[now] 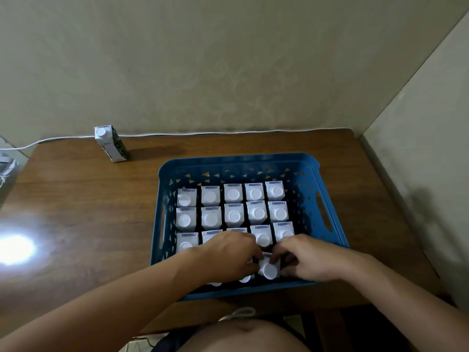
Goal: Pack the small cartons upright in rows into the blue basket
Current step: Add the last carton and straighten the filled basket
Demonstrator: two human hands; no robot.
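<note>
A blue basket (327, 189) stands on the wooden table, filled with several white-capped small cartons upright in rows. Both hands reach into the near row. My left hand (228, 252) and my right hand (304, 257) pinch one carton (269, 269) from either side; its white cap shows between my fingers. My left hand covers part of the third row and the near row. One more carton (110, 143) stands alone on the table at the far left, near the wall.
A white cable (203, 133) runs along the table's back edge by the wall. A wall closes the right side. A bright light patch (15, 248) glares on the table at the left.
</note>
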